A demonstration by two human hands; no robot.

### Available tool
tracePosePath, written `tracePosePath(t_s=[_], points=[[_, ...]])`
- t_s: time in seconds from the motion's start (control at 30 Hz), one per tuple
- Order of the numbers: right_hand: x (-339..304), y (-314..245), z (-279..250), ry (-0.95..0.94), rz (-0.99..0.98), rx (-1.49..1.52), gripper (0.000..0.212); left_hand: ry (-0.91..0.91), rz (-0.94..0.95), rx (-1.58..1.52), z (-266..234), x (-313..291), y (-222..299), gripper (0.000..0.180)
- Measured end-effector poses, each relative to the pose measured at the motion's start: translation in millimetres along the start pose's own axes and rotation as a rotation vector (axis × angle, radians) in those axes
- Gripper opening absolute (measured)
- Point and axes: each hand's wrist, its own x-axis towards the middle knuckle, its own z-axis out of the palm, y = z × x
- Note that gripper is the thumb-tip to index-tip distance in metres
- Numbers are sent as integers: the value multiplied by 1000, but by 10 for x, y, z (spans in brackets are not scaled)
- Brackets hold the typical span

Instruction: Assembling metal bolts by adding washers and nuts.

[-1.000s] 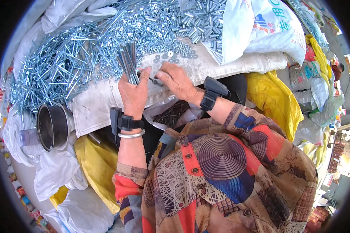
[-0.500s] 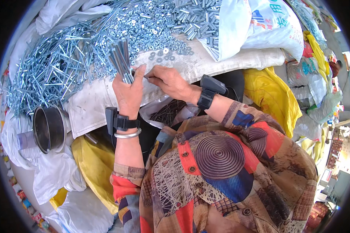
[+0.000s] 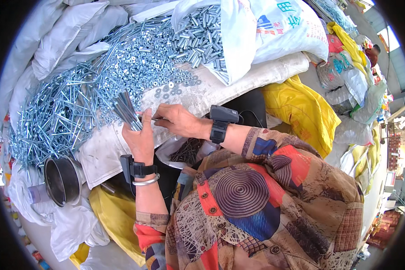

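Observation:
My left hand (image 3: 139, 140) is closed around a bundle of slim silvery metal rods (image 3: 126, 111), which point up and to the left. Beside it my right hand (image 3: 177, 120) has thumb and fingers pinched together close to the left thumb. Whatever is between those right fingertips is too small or hidden to make out. Beyond the hands, a heap of loose long metal rods (image 3: 63, 110) spreads at the left. Nuts (image 3: 139, 56) lie piled in the middle, and several flat washers (image 3: 166, 90) rest nearer on the pale cloth (image 3: 105, 157). Short metal sleeves (image 3: 198, 38) are heaped farther back.
A dark round metal pot (image 3: 60, 182) stands at the left, beside white plastic sacks (image 3: 76, 229). Yellow sacking (image 3: 301, 112) hangs at the right, with more yellow sacking (image 3: 114, 220) at lower left. A printed white sack (image 3: 283, 33) lies behind the sleeves.
The whole view has shifted, so table and hands appear lower and farther left. My hands keep nearly the same pose, the left still gripping the rods and the right pinched beside it.

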Motion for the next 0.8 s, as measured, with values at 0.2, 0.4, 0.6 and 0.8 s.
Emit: tracePosePath(t_s=[0.2, 0.4, 0.6, 0.8], points=[[28, -93, -26, 29, 0, -53, 21, -12, 185, 63, 36, -8, -150, 21], [-10, -103, 31, 47, -6, -58, 22, 3, 150, 42, 66, -10, -109, 22], [-46, -131, -52, -5, -15, -54, 21, -14, -76, -33, 32, -72, 82, 23], [-373, -289, -150, -131, 56, -5, 20, -54, -192, -251, -86, -269, 209, 24]])
